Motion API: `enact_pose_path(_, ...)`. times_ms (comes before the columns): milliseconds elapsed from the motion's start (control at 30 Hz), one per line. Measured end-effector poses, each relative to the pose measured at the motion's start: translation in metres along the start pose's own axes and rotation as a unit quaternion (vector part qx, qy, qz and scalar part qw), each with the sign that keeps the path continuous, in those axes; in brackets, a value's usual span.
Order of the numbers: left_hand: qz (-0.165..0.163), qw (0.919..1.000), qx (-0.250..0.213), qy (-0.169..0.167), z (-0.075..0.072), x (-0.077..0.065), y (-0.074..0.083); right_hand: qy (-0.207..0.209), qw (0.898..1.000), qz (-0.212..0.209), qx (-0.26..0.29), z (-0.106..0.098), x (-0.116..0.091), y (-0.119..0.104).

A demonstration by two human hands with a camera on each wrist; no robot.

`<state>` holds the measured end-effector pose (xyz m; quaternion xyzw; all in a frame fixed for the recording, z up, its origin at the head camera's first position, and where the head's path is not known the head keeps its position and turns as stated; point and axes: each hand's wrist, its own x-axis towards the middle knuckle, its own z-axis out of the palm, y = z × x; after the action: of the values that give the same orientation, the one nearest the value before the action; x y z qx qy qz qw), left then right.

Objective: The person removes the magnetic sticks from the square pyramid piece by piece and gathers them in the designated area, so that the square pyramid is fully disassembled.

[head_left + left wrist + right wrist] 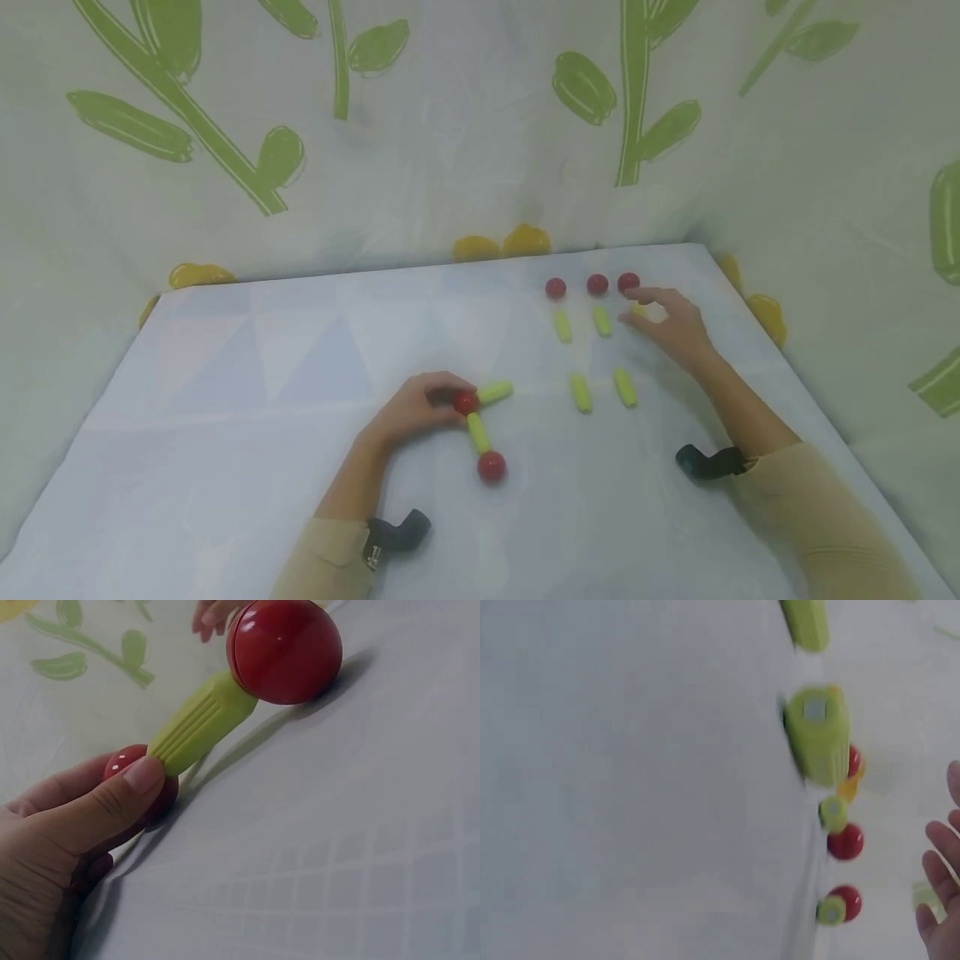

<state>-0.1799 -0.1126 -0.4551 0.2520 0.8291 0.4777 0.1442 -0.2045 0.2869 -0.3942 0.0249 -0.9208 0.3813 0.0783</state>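
My left hand [416, 407] pinches a red ball [466, 403] between thumb and fingers. Two light green rods join that ball: one rod [496, 392] points right, while the other rod [477, 433] runs toward me to a second red ball [492, 467]. In the left wrist view the thumb tip lies where the rod [202, 724] meets the held ball [120, 759]. At the far right, my right hand [675, 327] hovers with parted fingers around a green rod [638, 309], close to a red ball [628, 282]. The right wrist view shows its fingers [941, 877] spread apart.
Two more red balls [597, 285] line the back of the white-covered table [247, 467], with two green rods [602, 321] before them. Nearer, another pair of green rods [625, 387] lies side by side. A leaf-patterned cloth [465, 142] hangs behind the table.
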Motion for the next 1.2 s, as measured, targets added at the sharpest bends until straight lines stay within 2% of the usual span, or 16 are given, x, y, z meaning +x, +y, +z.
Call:
enact_pose_path(200,0.011,0.9999,0.011,0.006,0.000,0.000,0.000,-0.042,0.996,-0.053,0.051,0.021,-0.029,-0.021)
enact_pose_path(300,0.017,0.9997,0.015,0.010,0.000,0.000,0.000,-0.072,0.989,-0.092,0.088,0.036,-0.044,-0.032)
enact_pose_path(367,0.020,0.9996,0.018,0.012,0.001,0.001,0.000,-0.106,0.982,-0.111,0.107,0.047,-0.055,-0.039)
enact_pose_path(467,0.021,0.9993,0.026,0.013,0.002,0.001,0.000,-0.173,0.965,-0.147,0.131,0.065,-0.070,-0.049)
enact_pose_path(500,0.021,0.9993,0.029,0.013,0.002,0.002,0.000,-0.197,0.956,-0.166,0.139,0.070,-0.075,-0.053)
enact_pose_path(667,0.029,0.9993,0.023,0.011,0.002,0.001,0.001,-0.273,0.899,-0.289,0.181,0.097,-0.087,-0.067)
enact_pose_path(733,0.033,0.9993,0.017,0.009,0.002,0.002,0.001,-0.291,0.883,-0.318,0.183,0.105,-0.089,-0.071)
enact_pose_path(867,0.033,0.9994,0.011,0.005,0.002,0.002,0.002,-0.313,0.870,-0.347,0.157,0.118,-0.090,-0.073)
enact_pose_path(1033,0.037,0.9992,0.010,0.007,0.003,0.003,0.002,-0.310,0.853,-0.393,0.147,0.128,-0.091,-0.073)
enact_pose_path(1200,0.046,0.9987,0.017,0.008,0.002,0.003,0.001,-0.312,0.852,-0.392,0.153,0.125,-0.093,-0.079)
